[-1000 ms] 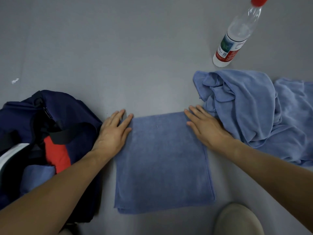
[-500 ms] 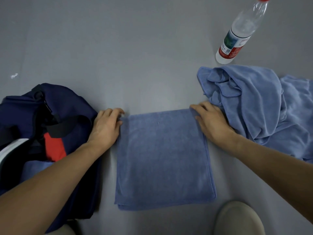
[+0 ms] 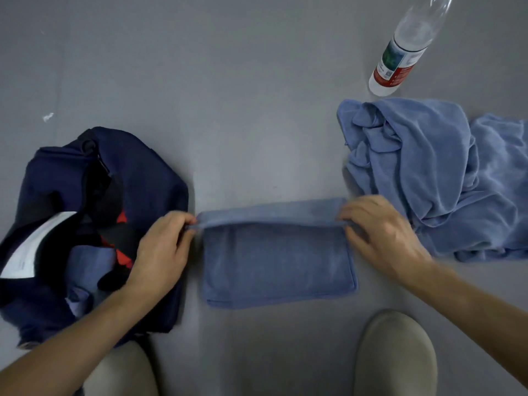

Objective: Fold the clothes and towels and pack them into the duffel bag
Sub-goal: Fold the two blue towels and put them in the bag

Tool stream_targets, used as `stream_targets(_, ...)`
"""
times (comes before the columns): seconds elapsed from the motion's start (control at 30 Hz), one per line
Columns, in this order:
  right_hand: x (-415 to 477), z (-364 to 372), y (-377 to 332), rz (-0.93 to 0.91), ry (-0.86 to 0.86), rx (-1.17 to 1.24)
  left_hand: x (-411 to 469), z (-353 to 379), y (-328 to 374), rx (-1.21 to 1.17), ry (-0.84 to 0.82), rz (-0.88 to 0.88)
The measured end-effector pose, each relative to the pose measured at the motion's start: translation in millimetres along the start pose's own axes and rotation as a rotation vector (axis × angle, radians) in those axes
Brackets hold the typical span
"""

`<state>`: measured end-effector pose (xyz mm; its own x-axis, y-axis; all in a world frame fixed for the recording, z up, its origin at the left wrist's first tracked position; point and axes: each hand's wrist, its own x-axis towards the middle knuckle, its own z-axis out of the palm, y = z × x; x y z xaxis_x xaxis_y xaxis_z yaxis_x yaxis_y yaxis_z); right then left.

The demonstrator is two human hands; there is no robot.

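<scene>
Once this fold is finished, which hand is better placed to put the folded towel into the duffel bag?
Probably the left hand: it grips the folded towel on the side nearest the open duffel bag. The right hand sits by the unfolded towels.

The bottle's (image 3: 405, 50) cap is cut off at the top edge; the right hand (image 3: 383, 238) looks motion-blurred.

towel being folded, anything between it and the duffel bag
Nothing visible. The towel lies right beside the bag, bare floor between, apart from the left hand gripping its corner. The bag's opening shows a black strap across it.
</scene>
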<state>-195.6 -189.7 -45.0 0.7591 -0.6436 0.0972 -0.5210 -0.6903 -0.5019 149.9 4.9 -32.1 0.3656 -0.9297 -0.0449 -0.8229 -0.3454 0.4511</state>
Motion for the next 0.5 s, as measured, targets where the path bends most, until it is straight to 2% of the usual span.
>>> stream_targets(0.13, -64.3, 10.9, -2.7, -0.175, -0.157, -0.075, -63.7, 12.9, -6.7, 0.093, -0.176, 0.141)
stream_targets(0.27, -90.5, 29.6, -5.7, -0.182, -0.364, -0.183, -94.7, 34.9, -8.1, 0.336, -0.346, 0.231)
stream_targets(0.33, -82.9, 30.2, -12.0, -0.173, -0.346, -0.156, -95.1, 39.7, 6.9, 0.357, -0.357, 0.187)
stream_targets(0.4, -68.4, 35.1, -19.4, -0.209, -0.258, -0.109, -91.6, 50.5, 31.7, 0.296, -0.323, 0.124)
stream_targets(0.5, -44.2, 62.6, -21.0, -0.254, -0.27, -0.149, -79.0, 84.8, 65.1, 0.16, -0.328, -0.166)
